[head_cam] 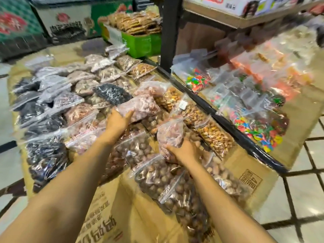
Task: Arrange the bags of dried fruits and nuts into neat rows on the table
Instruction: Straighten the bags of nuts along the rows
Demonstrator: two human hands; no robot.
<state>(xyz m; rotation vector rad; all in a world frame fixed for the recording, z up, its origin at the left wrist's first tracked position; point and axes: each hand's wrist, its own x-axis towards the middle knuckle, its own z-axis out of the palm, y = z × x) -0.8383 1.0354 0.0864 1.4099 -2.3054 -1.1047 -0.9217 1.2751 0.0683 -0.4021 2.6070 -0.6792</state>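
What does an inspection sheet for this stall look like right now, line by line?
Surface: table covered with flattened cardboard, mostly hidden under bags.
Job's things: clear bags in rough rows; dark fruit bags at left, brown nut bags near, golden nut bags at right.
Clutter: green box of snacks at the far end.
Grips: left hand on a pinkish bag; right hand holds a small pinkish bag upright.
Cables: nothing seen.
Surroundings: black shelf post, candy bags on the lower shelf, tiled floor.
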